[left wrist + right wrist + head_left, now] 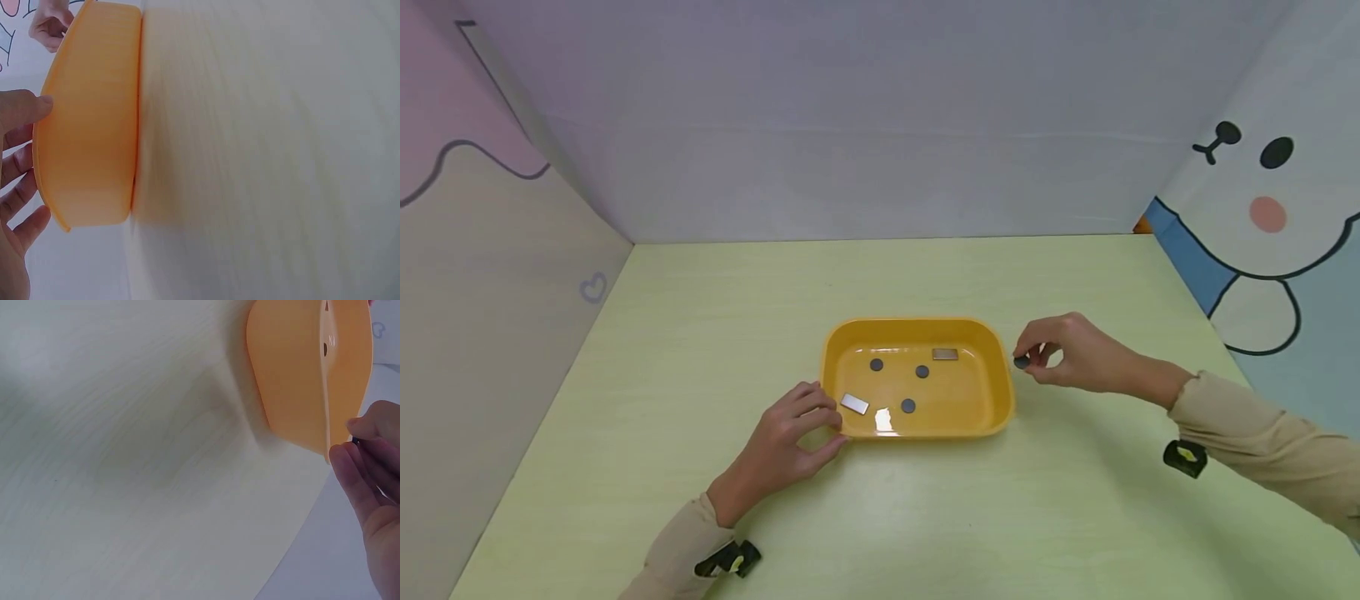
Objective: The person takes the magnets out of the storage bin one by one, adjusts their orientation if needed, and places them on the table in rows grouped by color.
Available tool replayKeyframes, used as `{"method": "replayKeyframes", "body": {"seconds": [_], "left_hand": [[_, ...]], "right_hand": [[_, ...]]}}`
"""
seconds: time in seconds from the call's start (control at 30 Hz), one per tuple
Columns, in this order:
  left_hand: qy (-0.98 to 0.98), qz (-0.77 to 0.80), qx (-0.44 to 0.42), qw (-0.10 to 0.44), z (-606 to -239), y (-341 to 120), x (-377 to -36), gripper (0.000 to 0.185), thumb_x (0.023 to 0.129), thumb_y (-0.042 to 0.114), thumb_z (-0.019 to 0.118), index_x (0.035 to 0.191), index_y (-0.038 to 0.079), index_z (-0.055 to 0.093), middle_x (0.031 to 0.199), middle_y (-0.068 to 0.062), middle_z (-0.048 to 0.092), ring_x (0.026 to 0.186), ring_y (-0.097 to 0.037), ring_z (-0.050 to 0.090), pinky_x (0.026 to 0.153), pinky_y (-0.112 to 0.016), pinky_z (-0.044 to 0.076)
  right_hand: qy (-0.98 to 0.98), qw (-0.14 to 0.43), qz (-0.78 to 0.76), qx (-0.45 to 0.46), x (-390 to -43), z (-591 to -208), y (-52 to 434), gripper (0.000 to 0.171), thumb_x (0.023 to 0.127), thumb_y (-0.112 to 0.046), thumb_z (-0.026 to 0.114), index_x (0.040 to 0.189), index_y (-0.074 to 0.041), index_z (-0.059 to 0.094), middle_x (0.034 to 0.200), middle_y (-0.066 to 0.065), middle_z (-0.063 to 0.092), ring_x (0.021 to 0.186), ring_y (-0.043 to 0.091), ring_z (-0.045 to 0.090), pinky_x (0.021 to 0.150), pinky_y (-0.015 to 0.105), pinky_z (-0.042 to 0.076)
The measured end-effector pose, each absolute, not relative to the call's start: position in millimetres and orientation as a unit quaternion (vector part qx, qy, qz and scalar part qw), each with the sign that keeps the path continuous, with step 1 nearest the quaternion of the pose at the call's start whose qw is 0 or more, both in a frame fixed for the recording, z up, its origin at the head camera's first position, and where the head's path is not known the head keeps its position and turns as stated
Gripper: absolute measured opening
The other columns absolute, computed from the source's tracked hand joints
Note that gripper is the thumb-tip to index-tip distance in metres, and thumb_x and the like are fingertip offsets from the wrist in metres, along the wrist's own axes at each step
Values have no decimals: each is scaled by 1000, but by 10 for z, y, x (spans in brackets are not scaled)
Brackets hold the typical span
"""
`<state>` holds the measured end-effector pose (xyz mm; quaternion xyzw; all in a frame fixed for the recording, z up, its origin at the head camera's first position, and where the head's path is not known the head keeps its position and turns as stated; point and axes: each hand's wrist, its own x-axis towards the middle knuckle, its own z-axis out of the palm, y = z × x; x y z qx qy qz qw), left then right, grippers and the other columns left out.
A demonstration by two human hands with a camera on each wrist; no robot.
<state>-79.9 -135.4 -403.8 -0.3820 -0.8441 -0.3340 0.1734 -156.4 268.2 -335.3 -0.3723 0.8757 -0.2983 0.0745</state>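
A yellow plastic tray (962, 423) with rounded corners stands on the table. My left hand (796, 429) grips its near left corner, fingers over the left rim and thumb at the front edge. In the left wrist view, the thumb (28, 111) lies against the tray's rim. Just off the tray's right side, my right hand (1071, 354) pinches a small dark grey disc (1021, 362) between thumb and fingertips. Three similar discs (922, 372) lie in the tray. Two flat rectangular metal pieces are there too: a shiny one (854, 404) near the left hand and a duller one (945, 354) at the far right.
The pale green tabletop (730, 317) reaches back to a plain wall (880, 167). Printed panels flank it, the right one (1315, 192) bearing a cartoon face. Each sleeve has a dark strapped device, as on the right forearm (1185, 457).
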Motion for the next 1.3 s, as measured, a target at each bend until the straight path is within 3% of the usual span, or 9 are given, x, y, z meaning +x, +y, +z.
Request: {"method": "replayKeyframes", "body": {"seconds": [0.37, 0.8, 1.3], "left_hand": [[-846, -332, -380, 172, -4057, -1362, -797, 17, 73, 22, 79, 80, 15, 65, 88, 5, 61, 92, -15, 54, 94, -39, 45], [-844, -335, -382, 172, -4058, -1358, -805, 21, 69, 17, 82, 80, 15, 64, 88, 5, 61, 91, -14, 54, 97, -42, 42], [-829, -349, -394, 190, -4313, -1385, -848, 19, 73, 19, 80, 79, 14, 63, 87, 5, 59, 90, -14, 54, 98, -43, 42]], "right_hand": [[882, 52, -307, -353, -1698, -3452, 2778, 21, 74, 7, 72, 90, -5, 69, 89, 2, 66, 72, 9, 62, 65, 26, 54], [890, 80, -298, -335, -1836, -3774, 2851, 18, 75, 6, 71, 90, -2, 69, 87, 4, 66, 70, 11, 60, 65, 27, 54], [902, 87, -235, -352, -1959, -4091, 2845, 17, 74, 5, 71, 88, -3, 69, 83, 2, 64, 69, 13, 56, 61, 27, 51]]}}
